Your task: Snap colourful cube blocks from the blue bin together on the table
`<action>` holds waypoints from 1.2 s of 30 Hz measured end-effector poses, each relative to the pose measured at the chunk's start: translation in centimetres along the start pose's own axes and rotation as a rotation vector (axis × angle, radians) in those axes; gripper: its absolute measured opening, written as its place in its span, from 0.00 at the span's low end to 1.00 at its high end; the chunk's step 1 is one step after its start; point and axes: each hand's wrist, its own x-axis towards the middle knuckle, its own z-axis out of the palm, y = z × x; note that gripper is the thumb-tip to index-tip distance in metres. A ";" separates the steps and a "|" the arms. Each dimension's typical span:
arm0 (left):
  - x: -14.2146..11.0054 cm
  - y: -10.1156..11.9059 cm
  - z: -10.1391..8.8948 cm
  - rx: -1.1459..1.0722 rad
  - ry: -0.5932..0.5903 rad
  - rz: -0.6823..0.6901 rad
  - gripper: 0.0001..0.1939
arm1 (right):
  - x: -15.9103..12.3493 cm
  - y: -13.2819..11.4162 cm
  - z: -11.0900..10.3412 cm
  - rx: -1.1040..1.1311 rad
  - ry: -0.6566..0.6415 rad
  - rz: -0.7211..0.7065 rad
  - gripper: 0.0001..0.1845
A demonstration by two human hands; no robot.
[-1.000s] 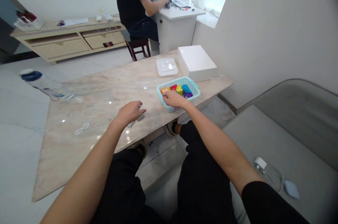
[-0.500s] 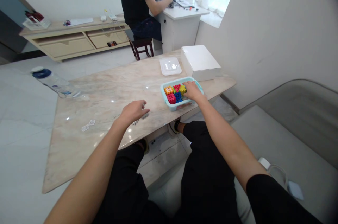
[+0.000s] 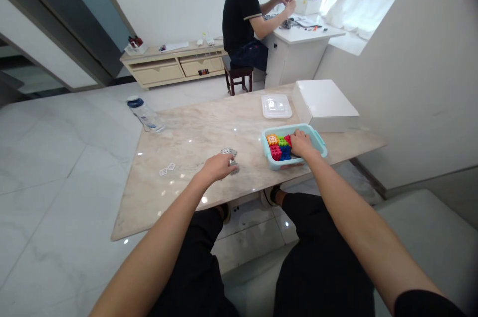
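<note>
Lid [image 3: 276,106] off, lying behind the tub [image 3: 275,164]. Coloured blocks [image 3: 275,152] sit inside; small grey pieces [image 3: 233,152] and two white pieces [image 3: 171,166] lie loose on the table [image 3: 179,133]. Left hand [image 3: 217,165] by the grey pieces, thumb and fingers apart. Right hand [image 3: 300,143] in tub among blocks; fingertips hidden, can't tell its grip.
</note>
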 end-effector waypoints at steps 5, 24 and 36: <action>-0.1 0.3 0.2 -0.026 -0.011 0.008 0.20 | 0.1 0.1 0.2 -0.047 -0.065 -0.017 0.22; -0.2 -0.2 0.0 -0.029 -0.008 0.038 0.17 | 1.3 0.6 -0.6 -0.094 -0.141 -0.026 0.20; -1.5 0.2 0.0 -0.040 0.016 0.019 0.17 | -0.2 -0.1 -2.0 -0.117 -0.110 0.020 0.24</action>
